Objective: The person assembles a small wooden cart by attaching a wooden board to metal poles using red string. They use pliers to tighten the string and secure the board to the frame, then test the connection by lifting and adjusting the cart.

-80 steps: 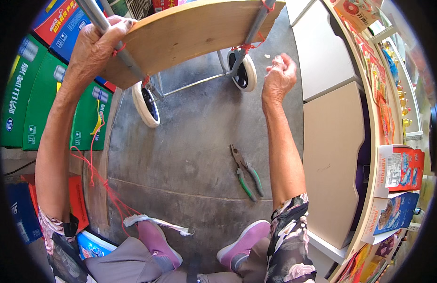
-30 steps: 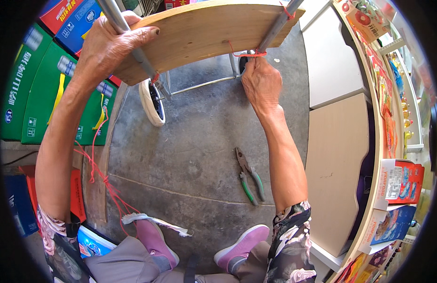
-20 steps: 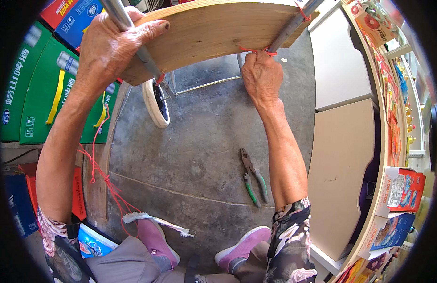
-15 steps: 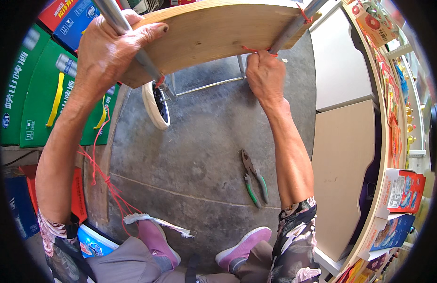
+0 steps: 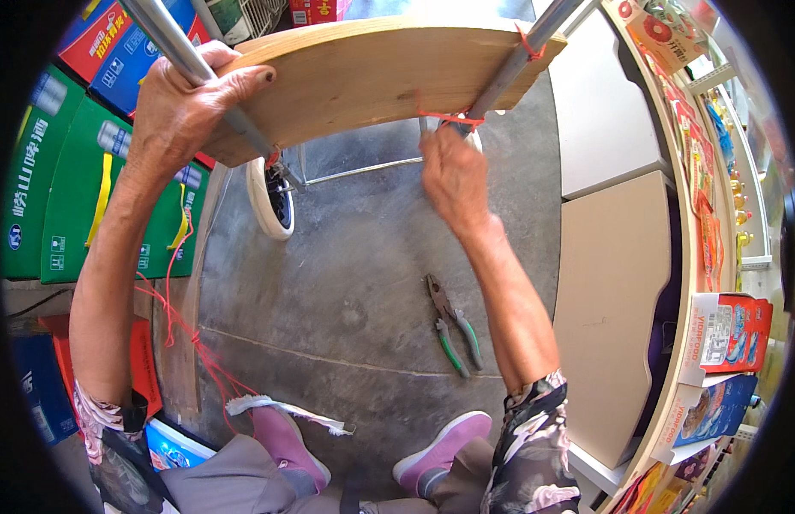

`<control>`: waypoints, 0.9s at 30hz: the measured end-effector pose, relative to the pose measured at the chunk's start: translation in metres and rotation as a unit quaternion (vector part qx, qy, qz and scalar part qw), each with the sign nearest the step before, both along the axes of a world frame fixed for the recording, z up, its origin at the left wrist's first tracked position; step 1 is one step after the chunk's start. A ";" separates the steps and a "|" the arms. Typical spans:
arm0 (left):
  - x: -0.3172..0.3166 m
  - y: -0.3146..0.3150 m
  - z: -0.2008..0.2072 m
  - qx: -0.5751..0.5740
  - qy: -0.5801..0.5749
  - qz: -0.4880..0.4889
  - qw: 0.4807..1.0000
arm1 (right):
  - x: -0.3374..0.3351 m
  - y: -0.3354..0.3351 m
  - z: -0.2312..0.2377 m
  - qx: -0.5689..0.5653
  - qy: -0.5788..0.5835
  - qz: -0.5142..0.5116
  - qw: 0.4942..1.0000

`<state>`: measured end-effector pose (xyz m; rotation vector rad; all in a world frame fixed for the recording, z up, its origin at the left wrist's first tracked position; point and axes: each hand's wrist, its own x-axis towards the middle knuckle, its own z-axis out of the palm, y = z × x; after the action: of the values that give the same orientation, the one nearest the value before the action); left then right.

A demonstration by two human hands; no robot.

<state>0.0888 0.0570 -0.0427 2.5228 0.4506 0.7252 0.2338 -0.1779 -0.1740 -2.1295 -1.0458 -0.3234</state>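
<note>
A curved-looking wooden board (image 5: 354,86) lies across two grey metal tubes. My left hand (image 5: 179,107) is closed round the left tube (image 5: 170,43) and the board's left end, its thumb lying on the wood. Red string (image 5: 453,118) is wound round the right tube (image 5: 504,77) at the board's lower edge, with another red tie (image 5: 528,47) higher up. Just below that lower string, my right hand (image 5: 457,176) is closed in a fist; its fingertips, and whatever they hold, are hidden. Under the board's left end shows a white-rimmed wheel (image 5: 264,201) on a metal frame.
Pliers (image 5: 449,321) with green handles lie on the concrete floor (image 5: 346,283). Tangled red string (image 5: 200,343) and a torn white strip (image 5: 290,411) lie by my left shoe (image 5: 286,445). Green cartons (image 5: 80,197) stand at left, pale cabinets (image 5: 612,300) and shelved packets at right.
My right hand has moved down and left, off the right tube, and more of the red string there shows. The board and tubes sit slightly lower and further left in view.
</note>
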 end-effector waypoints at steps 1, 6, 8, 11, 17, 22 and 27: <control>0.001 0.003 0.001 -0.009 0.013 -0.002 1.000 | -0.009 -0.004 -0.003 -0.025 -0.011 0.036 0.999; 0.001 0.015 0.004 -0.006 0.082 -0.028 0.996 | -0.037 -0.038 -0.004 0.037 -0.059 -0.019 0.997; 0.004 0.018 0.005 -0.007 0.072 -0.042 0.996 | -0.020 -0.038 0.002 0.130 -0.114 -0.085 0.981; 0.007 0.024 0.008 -0.026 0.086 -0.064 0.994 | 0.000 -0.033 0.016 -0.002 -0.178 -0.104 0.979; 0.011 0.031 0.016 0.027 0.072 -0.092 0.993 | 0.009 -0.019 0.035 -0.213 -0.221 -0.157 0.939; -0.029 -0.009 0.020 0.146 -0.091 0.095 0.980 | 0.014 -0.027 0.032 -0.077 -0.176 -0.052 0.980; -0.046 -0.075 0.041 0.329 -0.131 -0.269 0.896 | 0.013 -0.034 0.026 0.240 0.036 -0.078 0.967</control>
<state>0.0429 -0.0176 -0.0019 2.8605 -0.6859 1.0914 0.2471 -0.2118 -0.1476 -1.7691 -0.6741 -0.5131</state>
